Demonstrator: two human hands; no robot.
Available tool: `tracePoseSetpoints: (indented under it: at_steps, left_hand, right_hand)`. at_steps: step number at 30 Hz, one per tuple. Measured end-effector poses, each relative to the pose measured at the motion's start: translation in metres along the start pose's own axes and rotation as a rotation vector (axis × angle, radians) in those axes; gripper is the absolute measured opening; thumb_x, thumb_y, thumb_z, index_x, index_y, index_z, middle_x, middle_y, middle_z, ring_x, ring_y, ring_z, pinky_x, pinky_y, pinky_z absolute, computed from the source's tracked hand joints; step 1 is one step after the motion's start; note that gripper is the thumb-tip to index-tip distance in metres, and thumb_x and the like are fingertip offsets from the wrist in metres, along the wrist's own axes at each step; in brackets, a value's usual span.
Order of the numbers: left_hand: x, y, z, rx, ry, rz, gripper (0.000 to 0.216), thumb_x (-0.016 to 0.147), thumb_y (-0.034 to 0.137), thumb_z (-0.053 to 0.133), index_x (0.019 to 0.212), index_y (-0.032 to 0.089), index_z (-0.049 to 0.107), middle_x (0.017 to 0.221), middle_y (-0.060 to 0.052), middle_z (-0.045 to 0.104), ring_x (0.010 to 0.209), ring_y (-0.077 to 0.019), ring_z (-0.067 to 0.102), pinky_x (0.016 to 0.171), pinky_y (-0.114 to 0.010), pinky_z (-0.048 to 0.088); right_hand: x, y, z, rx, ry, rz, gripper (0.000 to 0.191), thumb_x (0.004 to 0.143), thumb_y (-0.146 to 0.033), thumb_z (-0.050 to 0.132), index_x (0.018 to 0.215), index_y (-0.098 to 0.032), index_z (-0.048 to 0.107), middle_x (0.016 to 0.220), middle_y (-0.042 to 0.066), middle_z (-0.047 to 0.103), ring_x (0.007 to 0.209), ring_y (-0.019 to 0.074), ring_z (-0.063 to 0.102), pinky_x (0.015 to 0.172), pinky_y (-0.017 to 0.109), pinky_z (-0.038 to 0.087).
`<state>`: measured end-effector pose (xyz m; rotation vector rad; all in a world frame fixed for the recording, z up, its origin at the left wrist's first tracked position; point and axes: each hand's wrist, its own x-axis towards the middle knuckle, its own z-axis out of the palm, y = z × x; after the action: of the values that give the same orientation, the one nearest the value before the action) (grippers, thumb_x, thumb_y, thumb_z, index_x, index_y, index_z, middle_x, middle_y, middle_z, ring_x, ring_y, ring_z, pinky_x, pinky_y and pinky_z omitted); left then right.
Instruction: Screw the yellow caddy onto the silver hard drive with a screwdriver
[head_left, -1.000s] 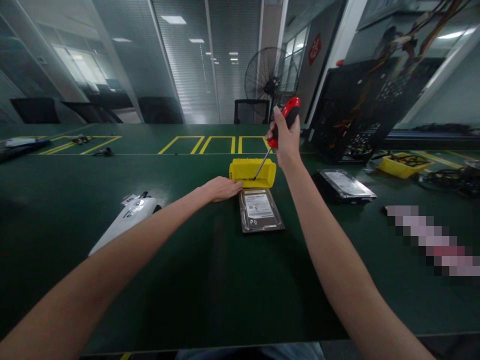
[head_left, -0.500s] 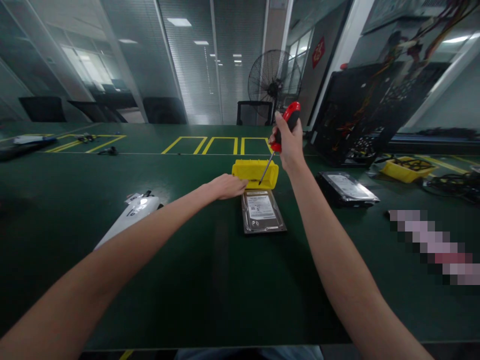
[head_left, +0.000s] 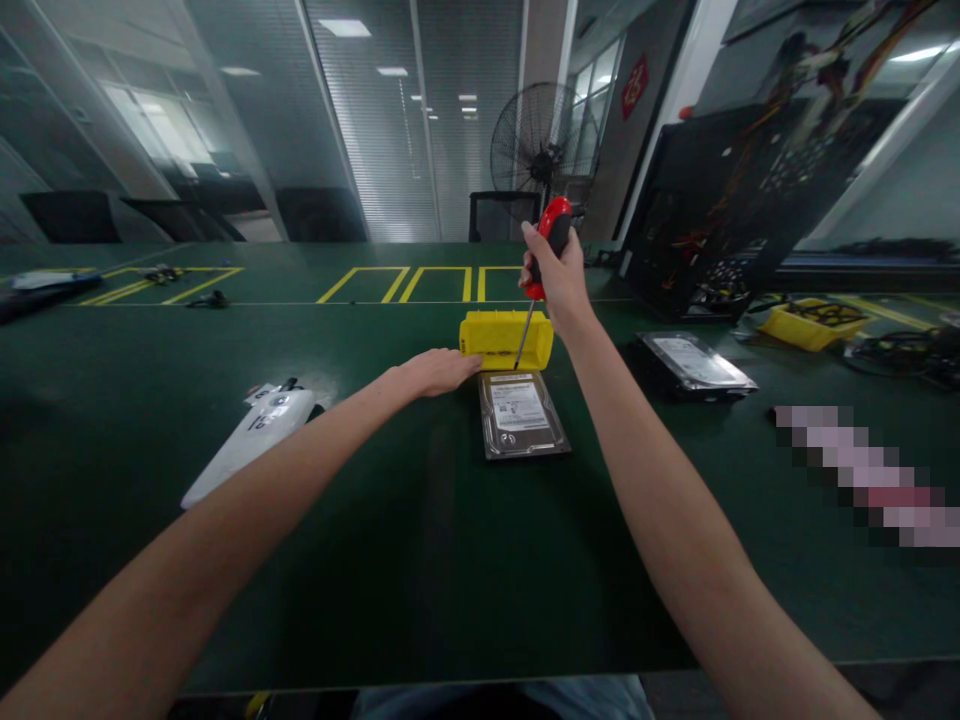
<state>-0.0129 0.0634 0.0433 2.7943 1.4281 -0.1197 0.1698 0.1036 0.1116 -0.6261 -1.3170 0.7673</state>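
Observation:
My right hand [head_left: 556, 283] is closed round the red and black handle of a screwdriver [head_left: 546, 245], held nearly upright. Its metal tip points down at the near edge of a small yellow bin [head_left: 496, 338], just above the far end of a hard drive [head_left: 520, 412] that lies label up on the green table. My left hand [head_left: 435, 370] rests flat on the table with fingers stretched toward the bin's left corner and the drive's far left corner.
A white packet [head_left: 251, 440] lies to the left. A second hard drive [head_left: 694, 362] lies to the right, with an open black computer case [head_left: 742, 210], a yellow tray [head_left: 806, 327] and cables behind it. A floor fan [head_left: 544, 150] stands beyond the table [head_left: 420, 560].
The screwdriver has swung more upright and its tip has come down from inside the bin to the bin's near edge. My left hand has stayed beside the bin.

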Motion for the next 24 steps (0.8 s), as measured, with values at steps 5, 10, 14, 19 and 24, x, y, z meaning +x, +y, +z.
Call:
tracePoseSetpoints:
  at_steps: [5,10,14,19,24]
  left_hand:
    - [-0.0021,0.0021,0.0001,-0.019,-0.006,0.023,0.036,0.094,0.032,0.032,0.112,0.016,0.059,0.096,-0.015,0.068,0.078,-0.0249,0.066,0.070,-0.032,0.046]
    - [-0.0011,0.0001,0.0009,-0.015,0.005,0.016,0.037,0.093,0.030,0.031,0.115,0.016,0.057,0.104,-0.016,0.067,0.080,-0.0248,0.066,0.069,-0.032,0.047]
    - [0.0001,0.0009,-0.0001,-0.056,0.034,0.033,0.034,0.092,0.031,0.036,0.110,0.016,0.060,0.097,-0.014,0.068,0.080,-0.0247,0.066,0.074,-0.034,0.047]
    - [0.0044,0.0010,0.0011,0.022,0.012,0.036,0.035,0.092,0.031,0.035,0.110,0.016,0.061,0.099,-0.015,0.068,0.083,-0.0264,0.066,0.075,-0.036,0.047]
    - [0.0072,-0.0009,0.0032,-0.030,0.026,0.040,0.036,0.092,0.032,0.036,0.111,0.016,0.062,0.105,-0.016,0.067,0.088,-0.0280,0.065,0.079,-0.038,0.046]
  right_hand:
    - [-0.0012,0.0019,0.0007,-0.007,-0.013,-0.003,0.056,0.065,-0.072,0.058,0.094,-0.027,0.042,0.067,-0.002,0.052,0.058,0.0137,0.055,0.051,0.030,0.046]
    - [-0.0023,0.0031,0.0040,-0.009,-0.017,-0.005,0.059,0.064,-0.075,0.056,0.096,-0.027,0.042,0.070,-0.001,0.055,0.062,0.0153,0.058,0.049,0.030,0.047]
    - [-0.0026,0.0026,0.0054,0.000,-0.009,0.007,0.061,0.062,-0.074,0.058,0.098,-0.027,0.043,0.067,-0.002,0.054,0.059,0.0145,0.058,0.047,0.029,0.047]
    - [-0.0030,0.0016,0.0056,0.002,-0.014,0.023,0.061,0.061,-0.073,0.060,0.097,-0.027,0.044,0.066,-0.003,0.054,0.059,0.0137,0.059,0.047,0.028,0.048]
    - [-0.0017,0.0026,0.0059,0.012,-0.027,0.016,0.058,0.062,-0.071,0.061,0.095,-0.027,0.043,0.069,-0.002,0.054,0.063,0.0155,0.059,0.050,0.030,0.048]
